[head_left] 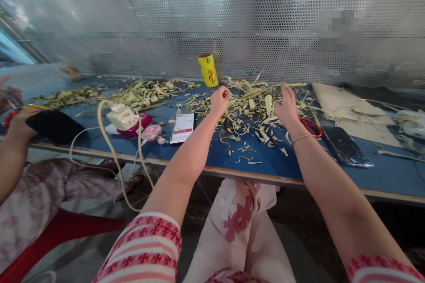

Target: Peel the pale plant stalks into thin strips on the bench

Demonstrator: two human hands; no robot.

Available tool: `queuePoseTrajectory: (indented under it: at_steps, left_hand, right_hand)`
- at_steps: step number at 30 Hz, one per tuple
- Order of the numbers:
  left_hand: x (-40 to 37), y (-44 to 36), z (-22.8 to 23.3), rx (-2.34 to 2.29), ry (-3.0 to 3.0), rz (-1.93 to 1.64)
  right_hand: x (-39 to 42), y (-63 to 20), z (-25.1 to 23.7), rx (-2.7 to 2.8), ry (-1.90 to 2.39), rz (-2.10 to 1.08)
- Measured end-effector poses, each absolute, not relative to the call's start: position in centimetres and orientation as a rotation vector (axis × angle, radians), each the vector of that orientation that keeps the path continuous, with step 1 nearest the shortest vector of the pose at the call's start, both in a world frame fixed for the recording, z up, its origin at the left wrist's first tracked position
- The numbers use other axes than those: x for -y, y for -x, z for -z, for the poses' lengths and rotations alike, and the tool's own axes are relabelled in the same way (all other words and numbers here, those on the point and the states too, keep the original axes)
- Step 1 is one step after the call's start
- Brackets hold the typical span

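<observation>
- Two bare hands work over a blue-topped bench (219, 152) that stands against a perforated grey metal wall (232, 17).
- The left hand (221, 101) is curled narrow, its thumb near the bent forefinger; whether a scrap sits between them, one cannot tell.
- The right hand (286, 102) is loosely spread, thumb apart from fingers, at the right of a loose heap of pale green and straw-coloured dried plant scraps (251, 104).
- The heap lies between and around both hands, with crumbs strewn nearer the bench's front edge; a sideways sweep of either hand could push bits off that edge.
- Just behind the left hand, a bright yellow cylindrical container (209, 70) stands slightly tilted; a knock from the knuckles might topple it into the scraps.
- Beside the right wrist lies a red loop handle, probably of scissors (319, 131); the blades are hidden, so groping there could mean a cut.
- To the right of that wrist, a black glass-faced smartphone (347, 146) lies near the front edge, where a swinging forearm could nudge it.
- Left of the left forearm, a thick cream cable (111, 154) loops down past the edge; if the elbow snags it, the pale chunky plug block (122, 117) could be dragged along.
</observation>
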State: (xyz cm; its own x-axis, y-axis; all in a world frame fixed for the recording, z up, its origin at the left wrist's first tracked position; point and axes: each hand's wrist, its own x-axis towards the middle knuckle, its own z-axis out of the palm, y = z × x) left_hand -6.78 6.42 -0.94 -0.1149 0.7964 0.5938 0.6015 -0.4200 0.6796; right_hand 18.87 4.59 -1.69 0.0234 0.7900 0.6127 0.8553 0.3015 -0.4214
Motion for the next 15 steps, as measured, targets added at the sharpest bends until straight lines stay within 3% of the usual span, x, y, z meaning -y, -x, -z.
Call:
queuePoseTrajectory:
  at_steps: [7,15]
  left_hand:
    - [-6.1,6.9,0.6,-1.607,-1.909,-1.626]
    - [-6.1,6.8,0.4,-1.619,-1.857,-1.718]
  right_hand:
    - [-1.6,-18.8,-0.8,1.651,1.418,0.395]
    - [0.4,-17.3,-1.2,1.517,1.138,0.286]
